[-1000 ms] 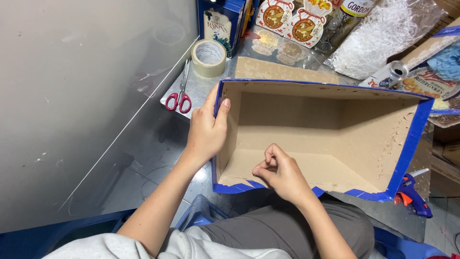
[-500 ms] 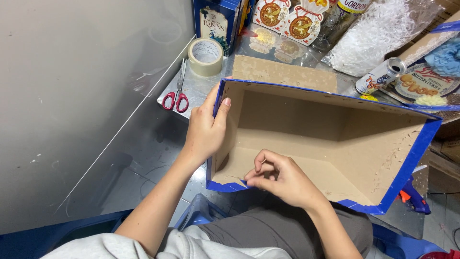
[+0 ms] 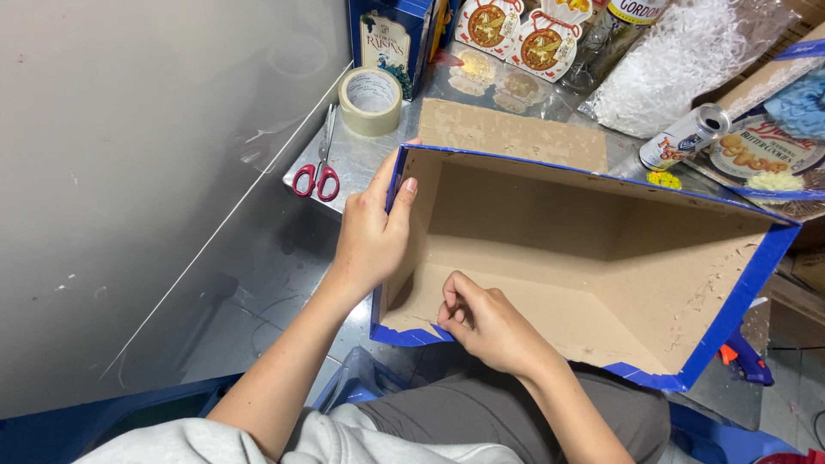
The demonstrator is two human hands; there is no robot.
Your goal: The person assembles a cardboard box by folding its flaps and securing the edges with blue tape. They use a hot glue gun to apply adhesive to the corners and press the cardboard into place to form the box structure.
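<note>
An open cardboard box point(image 3: 593, 275) lies on its side on a metal table point(image 3: 284, 258), its mouth facing up toward the camera. Outside it is blue; inside it is bare brown card, and the cut rim shows as a thin blue line all round. The right inner wall is scuffed, with pale flecks where the surface has torn away. A brown flap point(image 3: 511, 133) folds back flat from the far edge. The near edge overhangs the table and sits just above the person's lap in grey trousers point(image 3: 516, 421).

The left hand point(image 3: 371, 232) grips the box's left wall near its far corner: the thumb lies inside against the brown card, and the fingers wrap round the blue outside, closed firmly on the wall. The right hand point(image 3: 490, 326) rests on the near wall toward the left corner, fingers curled tight together and pinching at the blue rim; whether anything small is between the fingertips cannot be told.

On the table left of the box lie red-handled scissors point(image 3: 318, 172), and just beyond them a roll of tan packing tape point(image 3: 370, 100). Farther off stand a blue carton point(image 3: 391, 39), two round decorated packs point(image 3: 516, 34) and a crinkled clear plastic bag point(image 3: 679, 60). A drink can point(image 3: 685, 137) lies on its side at the far right, beside a biscuit tin point(image 3: 765, 155).
</note>
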